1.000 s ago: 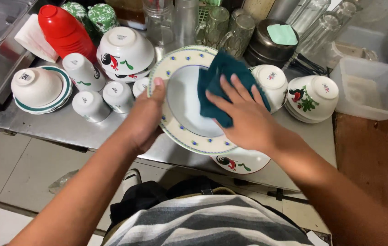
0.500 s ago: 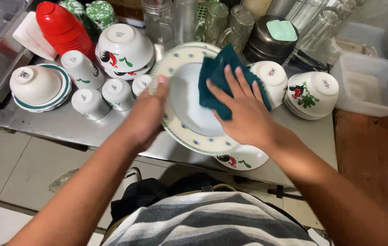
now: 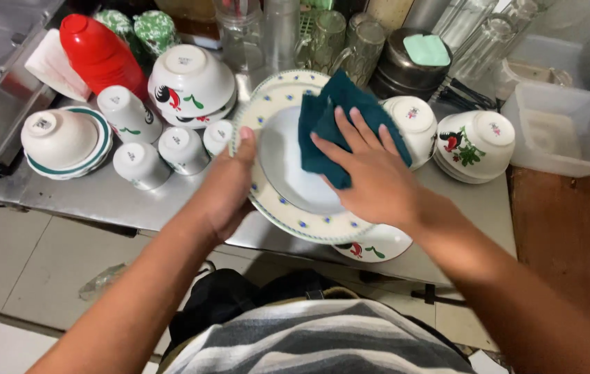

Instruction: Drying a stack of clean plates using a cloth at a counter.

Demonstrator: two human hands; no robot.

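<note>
My left hand (image 3: 222,190) grips the left rim of a white deep plate (image 3: 278,183) with a blue-dotted green-edged border, holding it tilted toward me above the metal counter (image 3: 101,197). My right hand (image 3: 371,173) presses a dark teal cloth (image 3: 326,118) flat against the upper right of the plate's face, fingers spread over the cloth. Below the held plate lies another plate (image 3: 371,246) with a red and green painted pattern, mostly hidden.
Upturned white cups (image 3: 139,163) and bowls (image 3: 188,79) with rooster patterns crowd the counter. A red plastic jug (image 3: 97,55) lies at the back left, with glasses (image 3: 350,41) behind. A clear plastic tub (image 3: 561,131) stands right, beside a wooden surface (image 3: 565,235).
My right hand has slid the teal cloth a little across the plate's face. The plate stays tilted in my left hand.
</note>
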